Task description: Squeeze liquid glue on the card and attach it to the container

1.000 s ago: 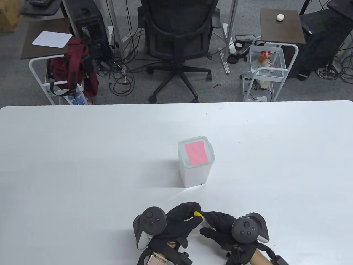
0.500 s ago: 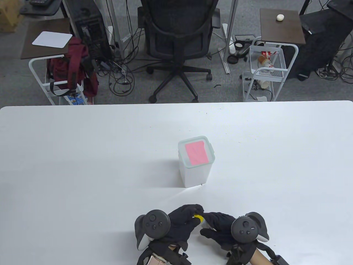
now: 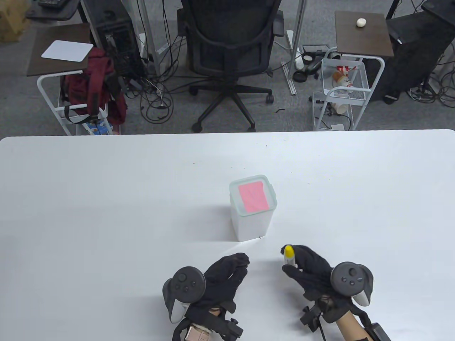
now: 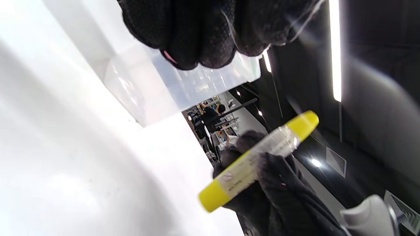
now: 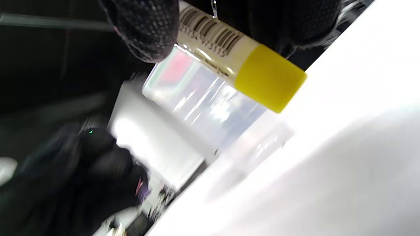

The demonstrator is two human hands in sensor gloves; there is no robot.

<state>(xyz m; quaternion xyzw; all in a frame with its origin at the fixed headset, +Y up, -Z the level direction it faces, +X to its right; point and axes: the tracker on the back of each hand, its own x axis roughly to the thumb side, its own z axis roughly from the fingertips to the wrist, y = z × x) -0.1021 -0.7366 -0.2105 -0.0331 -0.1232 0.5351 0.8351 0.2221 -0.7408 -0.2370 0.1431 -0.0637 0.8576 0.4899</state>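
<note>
Pink card (image 3: 252,197) lies flat on the lid of the clear plastic container (image 3: 251,222), mid-table, apparently stuck there already, though whether glue holds it cannot be told. Right hand (image 3: 310,272) grips the glue tube (image 3: 289,256) near the container's near-right side; yellow caps show at both ends in the left wrist view (image 4: 259,160), so it looks capped. Left hand (image 3: 221,280) is near the table's near edge, fingers curled loosely, holding nothing that I can see. What is left appears to be setting the tube down. Glue on the card's underside is hidden; the tube's label is mostly covered by fingers (image 5: 144,29).
</note>
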